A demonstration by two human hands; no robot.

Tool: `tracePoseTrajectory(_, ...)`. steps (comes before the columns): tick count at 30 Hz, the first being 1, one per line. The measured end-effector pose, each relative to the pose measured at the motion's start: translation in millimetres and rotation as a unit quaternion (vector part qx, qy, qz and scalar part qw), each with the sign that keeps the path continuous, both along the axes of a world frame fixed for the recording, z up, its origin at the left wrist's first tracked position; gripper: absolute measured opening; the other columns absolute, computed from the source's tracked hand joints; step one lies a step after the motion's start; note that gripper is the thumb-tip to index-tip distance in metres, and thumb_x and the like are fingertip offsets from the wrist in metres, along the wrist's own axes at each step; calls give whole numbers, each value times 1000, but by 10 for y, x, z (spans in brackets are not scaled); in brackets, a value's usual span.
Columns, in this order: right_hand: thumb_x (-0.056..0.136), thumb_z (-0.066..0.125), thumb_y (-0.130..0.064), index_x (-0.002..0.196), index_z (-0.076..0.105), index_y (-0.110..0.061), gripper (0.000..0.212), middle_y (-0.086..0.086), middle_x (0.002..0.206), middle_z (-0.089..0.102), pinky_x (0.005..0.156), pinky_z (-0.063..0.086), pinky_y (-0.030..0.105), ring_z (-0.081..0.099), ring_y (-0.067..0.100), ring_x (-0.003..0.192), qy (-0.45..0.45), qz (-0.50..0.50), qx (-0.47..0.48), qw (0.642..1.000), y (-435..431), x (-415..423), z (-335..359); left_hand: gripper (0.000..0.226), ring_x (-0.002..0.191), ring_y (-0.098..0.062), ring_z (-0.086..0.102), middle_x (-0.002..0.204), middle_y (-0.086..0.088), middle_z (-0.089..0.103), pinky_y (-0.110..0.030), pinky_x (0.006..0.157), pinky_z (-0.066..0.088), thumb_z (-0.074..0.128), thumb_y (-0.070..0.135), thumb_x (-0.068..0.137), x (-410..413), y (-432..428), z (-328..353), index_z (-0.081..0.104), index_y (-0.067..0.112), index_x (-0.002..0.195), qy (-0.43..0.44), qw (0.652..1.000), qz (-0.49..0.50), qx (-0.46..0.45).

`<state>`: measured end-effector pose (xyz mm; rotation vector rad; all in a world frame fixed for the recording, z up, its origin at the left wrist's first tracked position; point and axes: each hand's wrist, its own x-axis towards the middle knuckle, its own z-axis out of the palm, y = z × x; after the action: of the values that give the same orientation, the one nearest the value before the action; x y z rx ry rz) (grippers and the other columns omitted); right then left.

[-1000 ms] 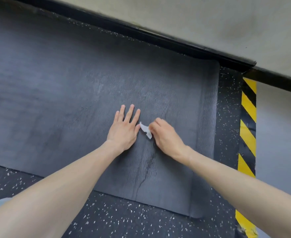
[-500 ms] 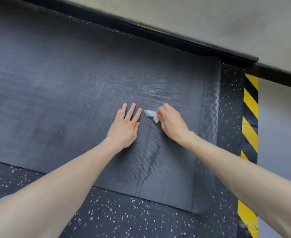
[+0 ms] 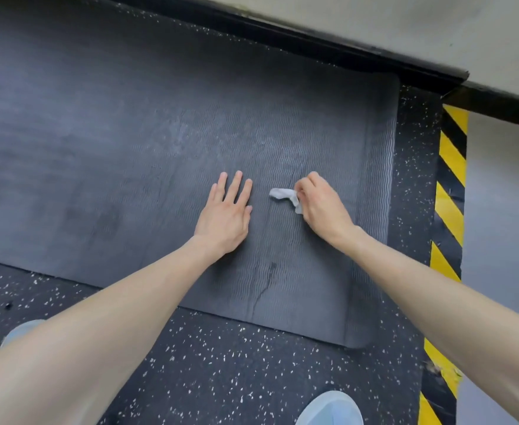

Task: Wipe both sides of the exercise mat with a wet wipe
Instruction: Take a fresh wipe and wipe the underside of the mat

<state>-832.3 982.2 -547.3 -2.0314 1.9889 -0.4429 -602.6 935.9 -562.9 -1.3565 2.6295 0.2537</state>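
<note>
Dark grey wavy-ribbed mat (image 3: 129, 133), white wipe (image 3: 282, 194), white-speckled black floor (image 3: 221, 363), yellow-black striped tape (image 3: 451, 167).

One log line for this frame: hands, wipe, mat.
left hand: flat on mat | right hand: pinches wet wipe | wet wipe: crumpled, on mat | mat: unrolled on speckled floor

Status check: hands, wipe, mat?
Left hand flat on mat. Right hand pinching wet wipe, wipe on mat surface. Nothing seen blocking.

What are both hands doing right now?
Left hand: open, flat on the exercise mat.
Right hand: closed, holding the wet wipe against the mat.
</note>
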Motion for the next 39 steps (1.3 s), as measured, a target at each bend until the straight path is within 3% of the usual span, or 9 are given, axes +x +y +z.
tracePoseTrajectory(6,84,58,2,82,54,-10,13,7,85,46,65,40,33,45,24,74,-15,166,37,985,758,618,44,61,153,-41,-3,168,-14,-1,-49,125,8,16,37,107,-13,60,-4,3,11,161,-4,1000,13,7)
tracePoseTrajectory(11,83,58,0,85,51,-12,14,4,87,44,61,44,33,41,19,72,-18,290,76,954,1130,850,21,61,153,-40,-3,168,-13,-2,-48,125,8,18,37,108,-11,79,38,2,11,160,-4,1000,16,19)
tracePoseTrajectory(18,78,61,5,84,52,-8,17,12,86,48,62,44,40,48,29,72,46,108,25,993,461,376,29,61,153,-39,-6,168,-13,-5,-48,125,7,16,37,108,55,288,75,-1,9,160,-13,1000,16,19)
tracePoseTrajectory(22,71,58,-1,77,53,-12,13,7,79,48,63,45,35,45,23,71,40,222,34,973,1015,855,126,62,154,-38,-7,168,-13,-5,-48,126,6,18,38,108,103,313,52,0,10,160,4,1000,12,27)
tracePoseTrajectory(27,78,62,2,82,52,-11,18,3,84,45,61,29,25,37,17,69,-11,314,98,944,1469,993,77,62,154,-33,-8,169,-9,-4,-44,126,3,17,42,108,212,274,40,2,14,161,24,999,-14,40)
tracePoseTrajectory(31,79,62,2,85,52,-11,17,4,86,46,61,35,27,41,18,71,-3,383,107,918,1388,947,121,63,154,-34,-7,169,-10,-3,-44,126,5,15,43,106,189,283,2,3,14,161,21,999,-10,28)
tracePoseTrajectory(33,76,62,1,84,51,-11,19,4,85,46,61,37,28,43,19,71,28,354,88,930,1227,838,107,64,154,-36,-3,168,-12,0,-46,126,9,14,43,105,182,288,-9,5,13,161,15,1000,-11,11)
tracePoseTrajectory(37,70,58,7,81,51,-10,22,7,83,46,60,47,38,46,23,70,32,143,49,988,728,417,100,64,153,-37,8,167,-13,11,-47,124,17,14,44,105,194,276,-45,14,12,160,4,1000,-17,-12)
tracePoseTrajectory(39,73,61,5,81,52,-11,21,6,84,46,62,45,36,45,23,72,37,167,60,983,817,426,111,64,151,-39,17,165,-14,20,-48,122,24,14,44,105,185,266,-40,22,10,159,5,1000,-15,-19)
